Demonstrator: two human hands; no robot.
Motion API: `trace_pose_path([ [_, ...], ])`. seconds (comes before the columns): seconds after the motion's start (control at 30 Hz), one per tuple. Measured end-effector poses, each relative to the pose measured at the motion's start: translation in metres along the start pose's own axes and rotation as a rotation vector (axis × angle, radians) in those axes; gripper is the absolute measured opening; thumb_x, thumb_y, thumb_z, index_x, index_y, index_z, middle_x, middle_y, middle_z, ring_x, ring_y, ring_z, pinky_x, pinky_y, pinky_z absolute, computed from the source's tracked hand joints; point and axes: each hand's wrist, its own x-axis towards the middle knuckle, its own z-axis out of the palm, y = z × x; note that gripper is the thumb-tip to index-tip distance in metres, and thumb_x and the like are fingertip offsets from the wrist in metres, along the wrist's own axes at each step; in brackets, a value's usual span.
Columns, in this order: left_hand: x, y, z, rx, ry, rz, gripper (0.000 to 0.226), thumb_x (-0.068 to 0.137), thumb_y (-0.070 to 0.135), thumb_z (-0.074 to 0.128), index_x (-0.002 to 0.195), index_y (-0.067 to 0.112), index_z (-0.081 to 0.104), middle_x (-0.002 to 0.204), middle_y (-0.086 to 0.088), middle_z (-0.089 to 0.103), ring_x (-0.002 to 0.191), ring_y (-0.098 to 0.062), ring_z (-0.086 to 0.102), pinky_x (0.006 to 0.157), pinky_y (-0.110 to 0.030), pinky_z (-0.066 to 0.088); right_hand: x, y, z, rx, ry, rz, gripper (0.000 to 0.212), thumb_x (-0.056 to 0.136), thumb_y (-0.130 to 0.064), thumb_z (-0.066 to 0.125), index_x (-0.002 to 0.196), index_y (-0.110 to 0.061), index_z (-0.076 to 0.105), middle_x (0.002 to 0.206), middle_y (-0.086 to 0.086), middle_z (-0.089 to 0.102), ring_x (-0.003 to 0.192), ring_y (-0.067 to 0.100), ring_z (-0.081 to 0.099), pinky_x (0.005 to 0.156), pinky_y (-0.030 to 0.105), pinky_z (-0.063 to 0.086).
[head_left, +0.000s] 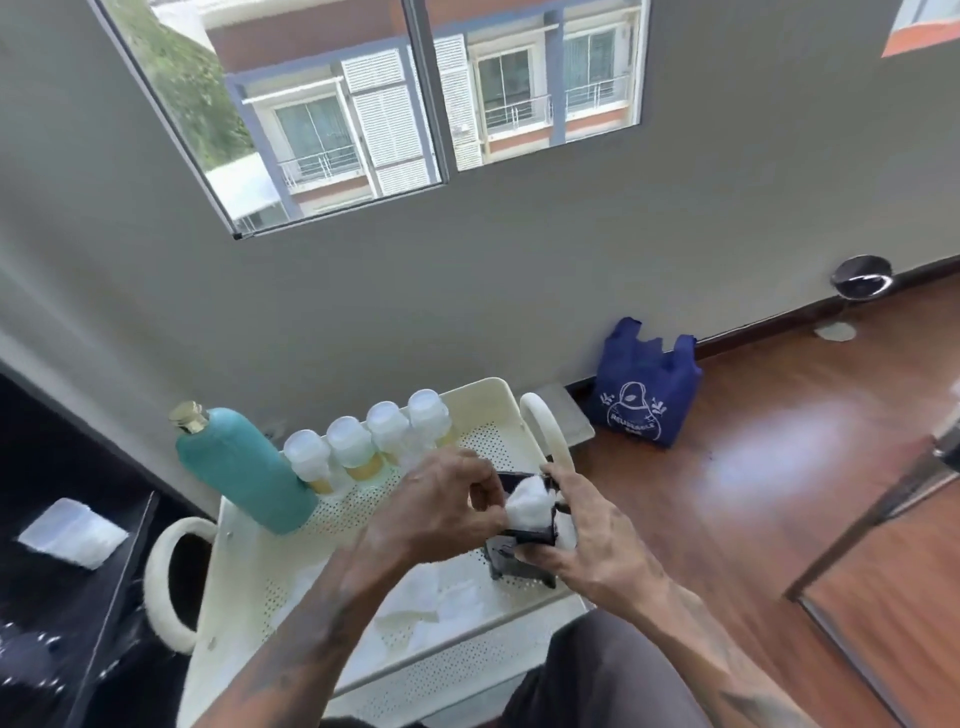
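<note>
Seen from above, a person's two hands meet over a cream perforated tray (415, 670) with a looped handle at each end. The right hand (587, 540) grips a small black box (511, 564) from its right side, with the fingers curled round its wall, and holds it over the tray's near right corner. Whether the box rests on the tray or is lifted off it cannot be told. The left hand (441, 506) pinches a white wad (527, 504) of soft, cotton-like stuff between thumb and fingertips at the box's open top. The wad sits partly inside the box and bulges above its rim. More white pieces (441, 597) lie loose on the tray floor beneath the forearms. Along the tray's far edge stands a row of four small bottles (350, 441) with white caps, each clear and holding yellowish liquid low down. At the left end of that row a large teal bottle (244, 473) with a gold cap touches the first small bottle. Its contents are hidden. To the right of the tray, a blue bag (644, 395) stands on the wooden floor (779, 441) against the wall, and what it holds cannot be seen. On a dark shelf to the left lies a white packet (72, 532).
</note>
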Motion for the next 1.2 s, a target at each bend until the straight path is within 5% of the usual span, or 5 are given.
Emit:
trace_pose_path([
  [0.37,0.015,0.017,-0.01,0.285,-0.243,0.142,0.034,0.089,0.025,0.045,0.109,0.029,0.072,0.108,0.009,0.062,0.107,-0.011,0.049,0.096,-0.037,0.042,0.001,0.003,0.003,-0.008,0.002,-0.011,0.092,0.068,-0.055,0.076,0.144,-0.043,0.026,0.135,-0.02,0.05,0.116,0.004,0.053,0.095,0.021,0.042],
  [0.6,0.016,0.015,0.027,0.492,-0.473,0.134,0.044,0.094,0.035,0.027,0.065,0.014,0.052,0.082,-0.004,0.069,0.093,-0.018,0.047,0.096,-0.049,0.029,-0.001,-0.001,-0.001,-0.053,-0.05,-0.054,0.093,0.07,-0.056,0.066,0.15,-0.032,0.025,0.143,-0.011,0.044,0.123,0.011,0.052,0.1,0.027,0.044],
  [0.87,-0.039,-0.038,-0.008,-0.489,0.11,-0.089,0.042,0.088,0.023,0.039,0.108,0.018,0.076,0.112,0.005,0.073,0.103,0.0,0.063,0.09,-0.019,0.05,0.0,-0.003,-0.004,-0.077,-0.063,-0.072,0.089,0.072,-0.059,0.074,0.146,-0.039,0.028,0.137,-0.017,0.048,0.117,0.005,0.055,0.098,0.027,0.044],
  [0.97,-0.098,-0.103,0.003,-0.416,0.37,-0.358,0.031,0.092,0.011,0.05,0.098,0.028,0.077,0.097,0.015,0.075,0.093,0.003,0.067,0.09,-0.027,0.054,0.001,-0.003,-0.004,-0.074,-0.076,-0.063,0.092,0.067,-0.065,0.07,0.146,-0.039,0.029,0.135,-0.017,0.048,0.115,0.006,0.056,0.099,0.033,0.046],
  [1.2,-0.167,-0.169,0.067,-0.275,0.107,-0.618,0.017,0.084,0.035,0.063,0.099,0.041,0.068,0.113,0.022,0.052,0.117,-0.001,0.047,0.089,-0.019,0.04,-0.011,-0.032,-0.01,-0.229,-0.058,-0.011,0.099,0.071,-0.042,0.081,0.152,-0.028,0.026,0.148,-0.003,0.041,0.129,0.009,0.04,0.109,0.026,0.028],
])
